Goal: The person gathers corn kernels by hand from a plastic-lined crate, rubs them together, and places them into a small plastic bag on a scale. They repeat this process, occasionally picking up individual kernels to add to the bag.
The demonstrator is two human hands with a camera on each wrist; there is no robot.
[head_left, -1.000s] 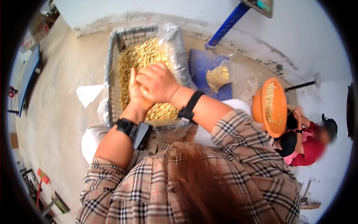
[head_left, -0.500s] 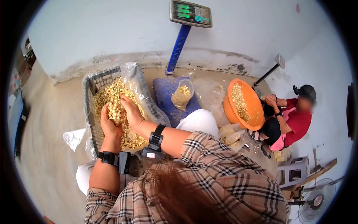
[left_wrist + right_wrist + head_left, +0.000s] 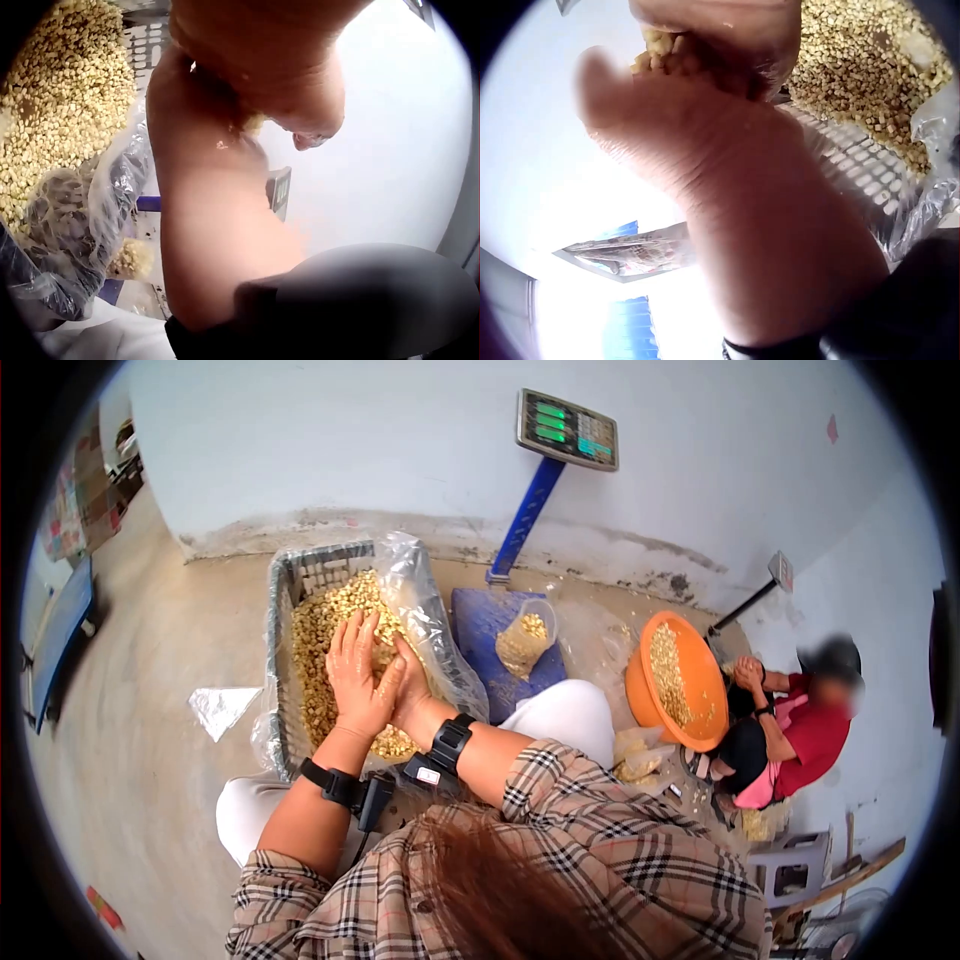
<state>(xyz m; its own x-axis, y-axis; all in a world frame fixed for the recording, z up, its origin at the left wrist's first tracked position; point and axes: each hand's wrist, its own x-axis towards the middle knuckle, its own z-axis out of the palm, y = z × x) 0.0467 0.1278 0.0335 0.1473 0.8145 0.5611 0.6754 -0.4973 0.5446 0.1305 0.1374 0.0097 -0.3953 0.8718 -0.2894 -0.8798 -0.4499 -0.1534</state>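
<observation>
A mesh crate (image 3: 279,660) lined with clear plastic holds a heap of pale yellow, corn-like kernels (image 3: 318,622). Above the heap my two hands are pressed together, palms facing. On top lies my left hand (image 3: 362,680), back upward and fingers straight, its thumb across my right hand (image 3: 414,685). The right hand cups from beneath, its fingers mostly hidden. Between the palms sits a clump of kernels (image 3: 660,49), visible in the right wrist view. A bit of the clump (image 3: 255,124) shows in the left wrist view too.
Right of the crate, a clear tub of kernels (image 3: 525,645) tilts on the blue scale platform (image 3: 475,625), below a lit display (image 3: 567,430). Farther right stands an orange basin (image 3: 655,695) beside a seated person (image 3: 800,730). White plastic (image 3: 222,710) lies left of the crate.
One second ago the right hand lay uppermost; then both hands parted into a cup with kernels showing. Now the left hand covers the right. The head view has shifted.
</observation>
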